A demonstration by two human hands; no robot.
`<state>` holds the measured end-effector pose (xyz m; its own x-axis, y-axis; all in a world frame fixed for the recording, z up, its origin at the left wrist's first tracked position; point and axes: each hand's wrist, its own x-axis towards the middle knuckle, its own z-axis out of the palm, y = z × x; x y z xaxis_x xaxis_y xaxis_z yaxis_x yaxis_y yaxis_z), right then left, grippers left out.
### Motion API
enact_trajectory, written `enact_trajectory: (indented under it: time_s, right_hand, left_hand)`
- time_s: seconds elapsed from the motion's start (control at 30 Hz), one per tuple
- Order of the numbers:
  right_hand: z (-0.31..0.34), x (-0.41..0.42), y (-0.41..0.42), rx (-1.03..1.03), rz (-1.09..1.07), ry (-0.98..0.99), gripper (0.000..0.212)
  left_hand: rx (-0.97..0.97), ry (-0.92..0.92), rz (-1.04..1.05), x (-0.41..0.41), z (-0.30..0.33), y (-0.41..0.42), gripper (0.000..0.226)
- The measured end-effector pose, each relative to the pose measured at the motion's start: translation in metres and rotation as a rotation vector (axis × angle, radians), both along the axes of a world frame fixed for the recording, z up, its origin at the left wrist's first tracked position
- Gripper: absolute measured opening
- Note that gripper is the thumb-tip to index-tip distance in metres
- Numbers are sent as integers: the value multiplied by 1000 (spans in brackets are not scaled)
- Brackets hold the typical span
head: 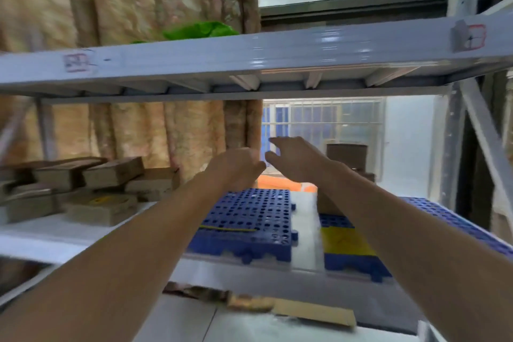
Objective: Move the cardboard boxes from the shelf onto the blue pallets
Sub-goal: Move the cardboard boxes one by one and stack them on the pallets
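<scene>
Several flat cardboard boxes (91, 186) lie stacked on the left half of the white shelf (50, 233). A blue perforated pallet (249, 216) rests on the shelf's middle, and a second blue pallet (449, 219) with a yellow patch lies to its right. Both my arms reach forward over the pallets. My left hand (236, 166) hovers above the far edge of the middle pallet with its fingers curled and nothing visible in it. Just to its right, my right hand (294, 158) has its fingers spread and holds nothing. The frame is motion-blurred.
An upper shelf beam (249, 55) crosses overhead with a green item (200, 29) on it. A curtain hangs behind the boxes. An orange object (277, 183) and a dark box (347, 155) sit beyond the pallets. Flat cardboard (311, 311) lies on the lower level.
</scene>
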<state>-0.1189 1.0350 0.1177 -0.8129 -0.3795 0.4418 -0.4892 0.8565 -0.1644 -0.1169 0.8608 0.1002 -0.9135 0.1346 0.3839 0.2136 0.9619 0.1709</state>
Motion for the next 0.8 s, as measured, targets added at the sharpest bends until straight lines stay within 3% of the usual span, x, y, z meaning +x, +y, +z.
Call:
enact_trajectory:
  time_s: [0.13,0.3,0.4,0.43,0.5,0.63,0.73,0.8]
  right_hand:
    - [-25,7,-72,87,67,-116,71]
    - [-44,24,-166,176,210,-182,69]
    - [-52,51,-231,169,320,-184,49]
    - [-54,60,-254,158,357,-184,45]
    - [-62,74,-302,184,378,-186,52]
    - [-78,101,-387,221,406,-179,46]
    - [-86,116,-443,264,443,-150,69]
    - [-88,123,-476,268,447,-155,72]
  left_hand:
    - [-79,-60,96,46,-16,-74,80]
    - [-111,-82,221,97,-34,-183,62]
    - [-79,-96,274,138,-41,-256,48]
    - [-69,-105,296,150,-44,-280,53]
    - [-60,-99,335,177,-47,-323,65]
    - [-76,-103,470,222,-57,-398,60]
    - [-73,-128,562,245,-65,-450,71]
    - [-55,-122,585,255,-69,-481,68]
